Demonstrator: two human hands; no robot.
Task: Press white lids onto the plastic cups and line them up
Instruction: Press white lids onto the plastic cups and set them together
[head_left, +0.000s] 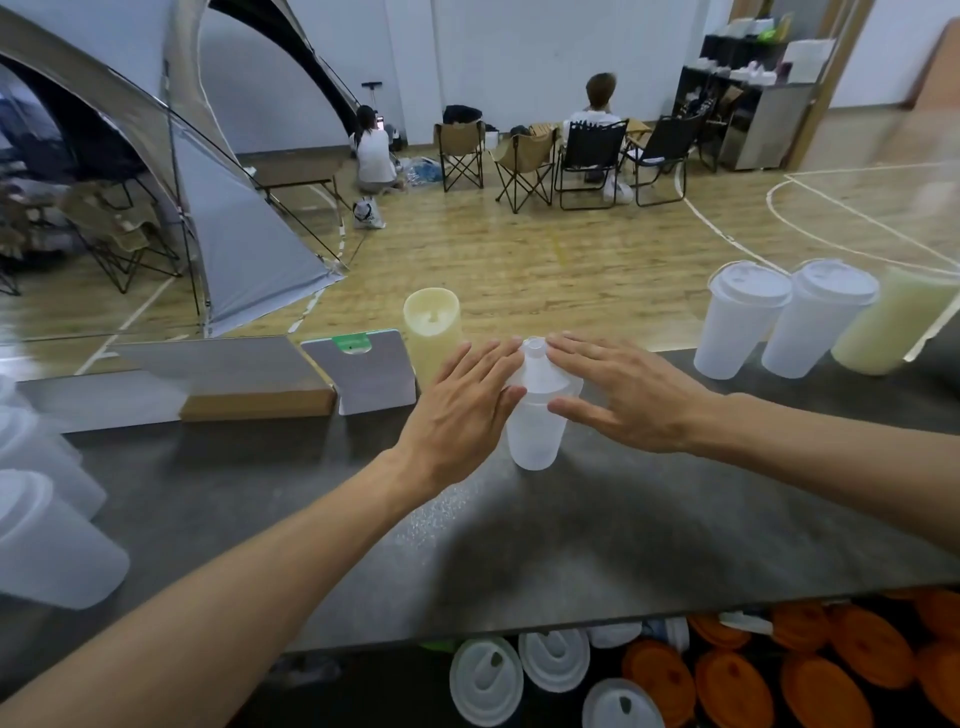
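Both hands flat, fingers straight and spread wide, pressing down on the white lid (540, 371) of one clear cup (535, 434). Left hand (465, 410) covers the lid's left side, fingertips near the raised spout; right hand (623, 397) covers the right side, thumb along the cup's upper wall. Nothing gripped, only palms and fingers resting on top. The cup stands upright mid-worktop (571, 535), on the dark grey surface, slightly toward the far edge.

Far right, two lidded cups (743, 317) (818, 319) stand side by side in a row, touching, with a yellowish cup (893, 327) next to them at the frame edge, blurred. Behind the left hand a pale yellow cup (432, 332) stands upright with its lid on. Left of it a grey folded card (363, 371) and a flat brown box (257, 402). At the left edge, bare frosted cups (47, 540) lie blurred, count unclear. Below the worktop's near edge, loose white lids (488, 680) and orange lids (737, 691) sit in a heap.
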